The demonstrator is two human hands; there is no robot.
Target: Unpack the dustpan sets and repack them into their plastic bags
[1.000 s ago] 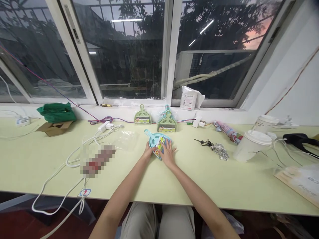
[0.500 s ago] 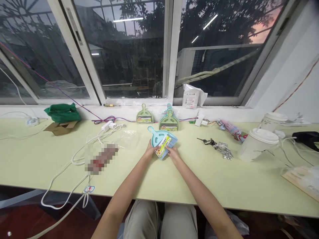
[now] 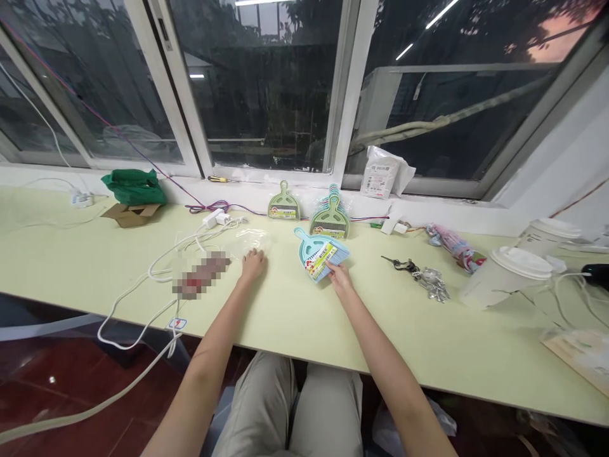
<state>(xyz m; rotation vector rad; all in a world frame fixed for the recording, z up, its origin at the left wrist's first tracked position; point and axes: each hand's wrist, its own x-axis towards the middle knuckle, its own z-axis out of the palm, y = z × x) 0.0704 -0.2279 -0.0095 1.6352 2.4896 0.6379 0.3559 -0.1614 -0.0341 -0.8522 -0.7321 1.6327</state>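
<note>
A: Specify the workpiece and its location.

B: A light-blue dustpan set (image 3: 310, 244), near the middle of the pale-green table (image 3: 295, 320). The pan is smooth, fan-shaped plastic with a looped handle. A brush (image 3: 339, 252) with straight blue bristles lies across it, banded by a printed label (image 3: 320, 259). Whether the set rests on the surface or is slightly raised cannot be determined.

A: State the condition of both hands.

B: The right hand (image 3: 338, 277) pinches the set at its lower right edge, thumb on top. The left hand (image 3: 254, 263) is at the near edge of a clear plastic bag (image 3: 254, 238), fingers bent; whether it grips the film cannot be determined. The bag is thin, crumpled and glossy.

A: List adjacent items and obstructions.

B: Behind the set, a row of wrapped dustpans (image 3: 329, 227) stands upright, a green one foremost; a single green dustpan (image 3: 284, 209) stands to its left. Left of the left hand lie looped white cables and a pixelated object (image 3: 202, 276). Right of the right hand lie a bunch of metal keys (image 3: 432, 284), then a patterned fabric bundle (image 3: 455, 247) and a lidded paper cup (image 3: 505, 284).
</note>
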